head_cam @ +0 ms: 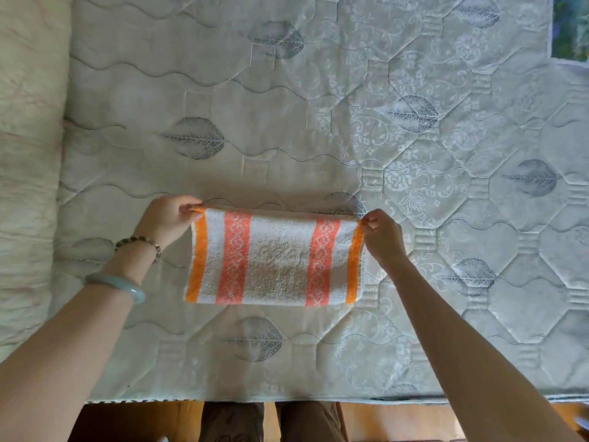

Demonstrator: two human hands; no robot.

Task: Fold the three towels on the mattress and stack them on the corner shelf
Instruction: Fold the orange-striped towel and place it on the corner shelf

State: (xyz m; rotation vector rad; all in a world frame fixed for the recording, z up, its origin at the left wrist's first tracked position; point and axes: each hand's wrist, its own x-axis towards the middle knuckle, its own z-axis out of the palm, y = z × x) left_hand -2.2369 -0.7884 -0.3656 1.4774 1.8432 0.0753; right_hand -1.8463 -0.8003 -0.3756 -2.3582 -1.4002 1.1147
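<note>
towel (274, 260): one, white terry with two orange edge bands and two coral patterned stripes running front to back; folded into a wide rectangle, layered edges showing at its right side. lies flat on the mattress near the front edge, its far edge stretched straight between the two grips, its near folded edge below them, toward the person.

left hand (167, 216): fingertips pinched tight on the far left corner of the towel, on the orange band; palm and wrist lie outward to the left of the grip.

right hand (381, 234): fingertips pinched tight on the far right corner, on the other orange band; forearm runs back from the grip toward the lower right.

beaded bracelet (140, 242): on the left wrist, just behind the grip.

pale green bangle (118, 285): further down the same forearm, behind the beaded one.

mattress (287, 106): quilted, pale grey-green, printed with grey leaves and floral scrollwork; extends far beyond both grips on all sides.

cream bedding (28, 154): along the mattress's left side, well apart from the left grip.

wooden floor (134, 422): below the mattress's front edge.

legs in brown trousers (271, 422): at the front edge, between the forearms.
</note>
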